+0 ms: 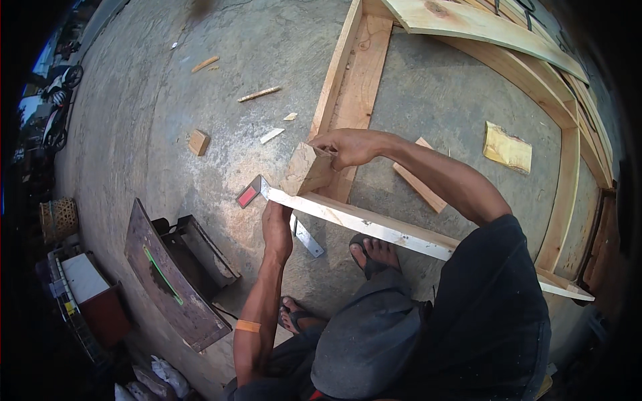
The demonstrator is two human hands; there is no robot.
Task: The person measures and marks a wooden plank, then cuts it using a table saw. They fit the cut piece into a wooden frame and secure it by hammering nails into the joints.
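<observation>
A pale board (374, 224) stretches from the frame's near corner toward my right knee. My left hand (276, 224) is closed at its left end, fingers partly hidden beneath the wood. Beside that hand is a try square with a red and dark handle (248, 194); a metal blade (307, 238) shows on the other side of my wrist. Whether my fingers also touch the square, I cannot tell. My right hand (351, 147) curls its fingers over the upper edge of a short wooden piece (309, 168) that meets the board at the corner.
The large wooden frame (568, 180) spreads to the right, with a loose plank (481, 30) across its far side. Offcuts such as a small block (198, 142) and a yellowish piece (508, 147) lie on the concrete. A dark-topped bench tool (170, 277) stands at left, near a woven basket (59, 220).
</observation>
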